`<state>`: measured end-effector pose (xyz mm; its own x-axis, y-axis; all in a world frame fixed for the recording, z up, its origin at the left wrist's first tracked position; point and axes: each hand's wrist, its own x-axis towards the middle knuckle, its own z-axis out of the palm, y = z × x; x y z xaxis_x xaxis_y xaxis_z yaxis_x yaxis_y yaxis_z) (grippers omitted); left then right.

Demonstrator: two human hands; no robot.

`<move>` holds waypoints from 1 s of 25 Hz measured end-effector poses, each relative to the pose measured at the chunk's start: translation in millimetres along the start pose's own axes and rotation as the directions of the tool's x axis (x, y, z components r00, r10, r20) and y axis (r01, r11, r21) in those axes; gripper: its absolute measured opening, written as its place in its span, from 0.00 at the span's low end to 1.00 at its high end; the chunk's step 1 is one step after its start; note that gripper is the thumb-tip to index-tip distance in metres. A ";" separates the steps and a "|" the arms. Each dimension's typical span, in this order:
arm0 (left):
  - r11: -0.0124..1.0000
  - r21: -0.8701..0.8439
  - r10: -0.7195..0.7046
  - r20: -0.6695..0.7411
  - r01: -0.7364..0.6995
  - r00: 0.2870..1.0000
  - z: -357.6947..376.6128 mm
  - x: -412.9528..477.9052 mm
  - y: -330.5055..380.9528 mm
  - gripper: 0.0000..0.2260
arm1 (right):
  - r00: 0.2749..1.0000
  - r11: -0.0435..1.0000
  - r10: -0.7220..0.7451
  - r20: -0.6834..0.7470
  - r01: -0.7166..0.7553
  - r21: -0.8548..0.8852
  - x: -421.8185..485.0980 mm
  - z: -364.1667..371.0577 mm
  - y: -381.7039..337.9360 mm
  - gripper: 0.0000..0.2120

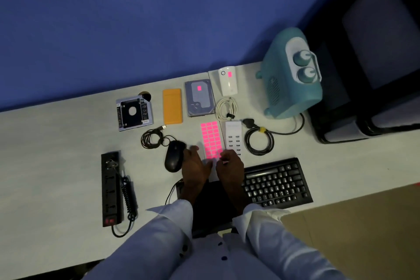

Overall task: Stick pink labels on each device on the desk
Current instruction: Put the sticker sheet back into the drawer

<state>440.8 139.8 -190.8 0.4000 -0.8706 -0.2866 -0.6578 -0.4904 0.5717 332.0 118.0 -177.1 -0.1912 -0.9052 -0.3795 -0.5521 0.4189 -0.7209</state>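
A sheet of pink labels (211,137) lies mid-desk. My left hand (195,163) presses flat on the sheet's bare near end and holds it down. My right hand (230,166) pinches at the sheet's near right corner, with a bit of pink label (225,162) showing at its fingertips. The hard drive (200,98) and the small white device (228,83) each carry a pink label. I see no label on the orange power bank (172,105), drive caddy (134,112), black mouse (173,154), white USB hub (234,136), keyboard (277,182), power strip (111,188) or teal heater (291,75).
Coiled cables lie by the mouse (153,138), under the white device (226,107) and beside the hub (260,141). A black flat device (211,202) sits under my wrists. A black chair (375,52) stands at the right, beyond the desk's end. A blue wall runs behind the desk.
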 end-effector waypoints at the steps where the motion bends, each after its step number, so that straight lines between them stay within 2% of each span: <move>1: 0.999 -0.019 -0.038 0.011 0.039 0.999 2.2 -9.4 0.0 0.31 | 1.000 1.000 0.001 0.007 -0.001 -0.021 -6.3 -3.1 3.3 0.08; 5: 0.910 -0.215 -0.334 0.125 0.354 0.934 6.3 -23.4 4.4 0.27 | 0.993 0.998 0.030 0.117 -0.024 -0.053 -18.1 -5.2 13.7 0.09; 9: 0.807 -0.350 -0.440 0.184 0.476 0.879 9.8 -14.9 6.9 0.17 | 0.992 0.999 -0.036 0.118 0.039 -0.023 -20.3 0.2 24.9 0.17; 13: 0.780 -0.413 -0.405 0.241 0.471 0.882 5.6 -10.2 8.0 0.14 | 0.991 0.998 -0.067 0.113 0.065 0.022 -16.4 -8.9 19.9 0.11; 16: 0.767 -0.482 -0.348 0.241 0.423 0.906 2.2 -13.9 6.2 0.15 | 0.992 0.993 -0.112 0.050 0.110 0.039 -11.6 -14.6 18.9 0.06; 21: 0.742 -0.568 -0.247 0.261 0.355 0.933 -1.0 -31.9 14.9 0.14 | 0.997 0.974 0.063 0.046 -0.071 0.214 2.0 -21.1 9.9 0.07; 25: 0.657 -0.666 -0.198 0.298 0.352 0.934 -4.3 -31.8 32.5 0.12 | 0.999 0.961 0.053 -0.010 -0.049 0.273 8.2 -32.7 12.9 0.06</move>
<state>409.5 151.7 -159.8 0.3133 -0.7279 -0.6099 0.1336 -0.6020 0.7872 296.9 113.7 -170.6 -0.2287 -0.8823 -0.4115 -0.2997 0.4660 -0.8325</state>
